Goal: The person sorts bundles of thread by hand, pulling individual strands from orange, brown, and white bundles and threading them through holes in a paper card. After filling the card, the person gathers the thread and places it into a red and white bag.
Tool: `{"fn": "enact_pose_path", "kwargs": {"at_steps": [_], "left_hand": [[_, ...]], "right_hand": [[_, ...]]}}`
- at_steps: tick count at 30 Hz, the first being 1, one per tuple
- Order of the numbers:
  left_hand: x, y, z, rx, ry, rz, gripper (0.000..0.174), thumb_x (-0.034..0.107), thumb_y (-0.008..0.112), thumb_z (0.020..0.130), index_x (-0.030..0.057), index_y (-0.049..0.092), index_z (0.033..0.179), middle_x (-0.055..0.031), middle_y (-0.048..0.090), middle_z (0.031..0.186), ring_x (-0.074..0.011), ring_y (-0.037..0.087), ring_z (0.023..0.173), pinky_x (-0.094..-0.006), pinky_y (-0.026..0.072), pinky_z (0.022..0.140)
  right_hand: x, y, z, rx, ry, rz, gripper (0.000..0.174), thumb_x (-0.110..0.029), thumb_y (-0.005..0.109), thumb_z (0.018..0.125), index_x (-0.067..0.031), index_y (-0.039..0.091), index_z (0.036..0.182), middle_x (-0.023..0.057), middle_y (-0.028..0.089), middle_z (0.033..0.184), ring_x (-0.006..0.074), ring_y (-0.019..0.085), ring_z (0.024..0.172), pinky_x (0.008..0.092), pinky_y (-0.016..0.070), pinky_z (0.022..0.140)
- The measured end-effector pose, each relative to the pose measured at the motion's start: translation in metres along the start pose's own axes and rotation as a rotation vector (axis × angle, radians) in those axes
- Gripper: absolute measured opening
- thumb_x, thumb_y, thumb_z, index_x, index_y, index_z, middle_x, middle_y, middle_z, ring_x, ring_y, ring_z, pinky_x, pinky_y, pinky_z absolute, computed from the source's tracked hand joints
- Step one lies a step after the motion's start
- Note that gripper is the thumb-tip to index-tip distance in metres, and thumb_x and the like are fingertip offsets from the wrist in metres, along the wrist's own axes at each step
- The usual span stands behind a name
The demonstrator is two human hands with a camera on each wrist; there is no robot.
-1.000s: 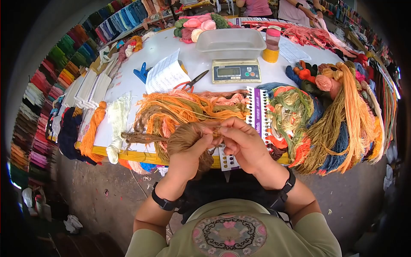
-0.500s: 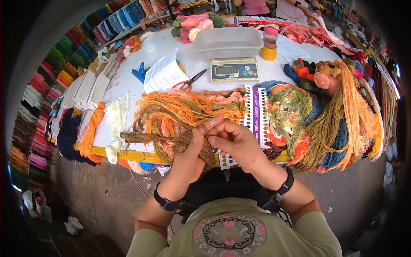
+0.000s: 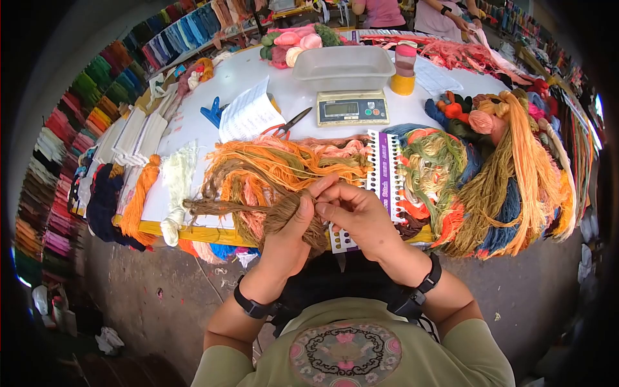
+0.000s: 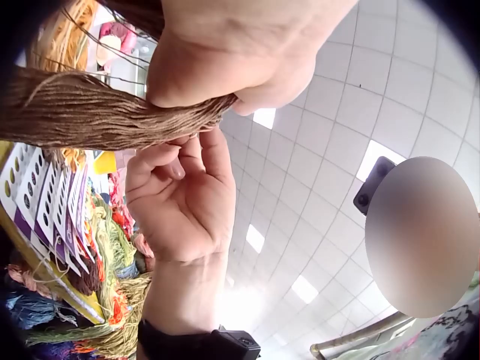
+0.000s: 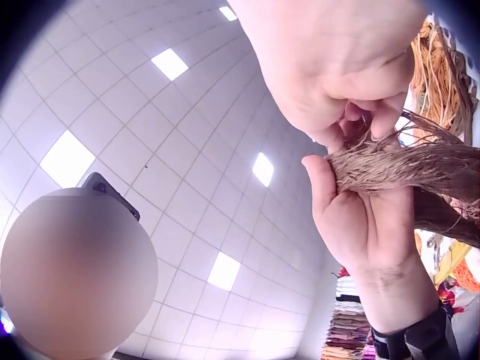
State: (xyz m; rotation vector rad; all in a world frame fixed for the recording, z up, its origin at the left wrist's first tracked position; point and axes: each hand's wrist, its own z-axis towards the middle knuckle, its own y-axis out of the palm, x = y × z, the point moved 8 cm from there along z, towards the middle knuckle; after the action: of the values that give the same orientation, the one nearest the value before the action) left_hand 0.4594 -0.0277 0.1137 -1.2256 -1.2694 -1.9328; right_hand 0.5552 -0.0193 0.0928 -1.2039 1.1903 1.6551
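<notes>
A brown thread hank [image 3: 282, 214] is bunched in my left hand [image 3: 289, 235], whose thumb and fingers curl round it near the table's front edge. Close against it, my right hand [image 3: 362, 218] pinches at the hank's end with bent fingers. In the left wrist view the brown strands [image 4: 90, 116] run flat into the left hand [image 4: 232, 52], and the right hand [image 4: 184, 195] touches their end from below. From the right wrist, the hank [image 5: 405, 169] lies across the left palm [image 5: 371, 225], with the right fingertips [image 5: 349, 131] at its tip.
Orange and brown threads [image 3: 248, 161] lie just beyond the hands. Purple-striped cards with holes [image 3: 385, 169] stand to their right, beside mixed skeins [image 3: 516, 174]. Farther back are red-handled scissors [image 3: 290, 124], a paper sheet [image 3: 250, 116], a scale [image 3: 352, 108] and a plastic tray [image 3: 345, 67].
Since a second ago the right hand has turned and come lower and closer to the left thumb, and the brown hank has been turned in the left hand. Little differs from half a second ago.
</notes>
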Motion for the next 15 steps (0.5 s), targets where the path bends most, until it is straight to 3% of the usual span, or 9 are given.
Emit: {"fn": "enact_pose_path", "kwargs": {"at_steps": [9,11,13,14,15], "left_hand": [[0.004,-0.009,-0.009,0.101,0.033,0.042,0.032,0.007,0.055,0.095,-0.0052,0.055,0.125,-0.012,0.06,0.124,-0.0194,0.057,0.112,-0.0333,0.0441,0.097],[0.003,-0.014,-0.009,0.124,0.033,0.087,0.029,0.004,0.056,0.094,-0.0048,0.057,0.122,-0.0127,0.061,0.121,-0.02,0.058,0.111,-0.0322,0.0444,0.097],[0.026,-0.011,-0.011,0.023,0.32,0.412,0.017,0.001,0.057,0.093,-0.0035,0.062,0.109,-0.0158,0.063,0.118,-0.0212,0.057,0.114,-0.0334,0.0454,0.098],[0.027,-0.015,-0.014,0.122,0.254,0.274,0.008,0.006,0.058,0.093,-0.0008,0.061,0.094,-0.0179,0.067,0.106,-0.0208,0.065,0.101,-0.0301,0.0547,0.081],[0.028,-0.015,-0.017,0.083,0.044,0.179,0.01,0.01,0.058,0.094,0.0007,0.06,0.091,-0.0173,0.069,0.101,-0.02,0.068,0.089,-0.0278,0.0555,0.069]], "right_hand": [[-0.011,0.009,-0.016,-0.043,0.096,0.346,0.007,-0.017,0.057,0.095,-0.0105,0.058,0.097,-0.0059,0.053,0.082,0.0028,0.049,0.065,0.0197,0.044,0.057],[-0.012,0.007,-0.018,-0.058,0.104,0.204,0.009,-0.017,0.056,0.096,-0.0094,0.059,0.098,-0.0046,0.055,0.085,0.0031,0.05,0.068,0.0196,0.0444,0.055],[-0.015,0.001,-0.023,-0.053,0.12,0.057,0.01,-0.017,0.054,0.097,-0.0083,0.059,0.099,-0.0032,0.057,0.088,0.0033,0.052,0.07,0.0195,0.0447,0.054],[-0.023,0.003,-0.028,-0.122,0.101,-0.051,0.011,-0.017,0.055,0.097,-0.0072,0.059,0.099,-0.0029,0.056,0.086,0.0035,0.051,0.069,0.0198,0.0444,0.054],[-0.026,0.004,-0.034,-0.192,0.085,-0.158,0.012,-0.018,0.055,0.097,-0.0062,0.059,0.098,-0.0026,0.054,0.085,0.0038,0.049,0.068,0.0201,0.044,0.054]]}}
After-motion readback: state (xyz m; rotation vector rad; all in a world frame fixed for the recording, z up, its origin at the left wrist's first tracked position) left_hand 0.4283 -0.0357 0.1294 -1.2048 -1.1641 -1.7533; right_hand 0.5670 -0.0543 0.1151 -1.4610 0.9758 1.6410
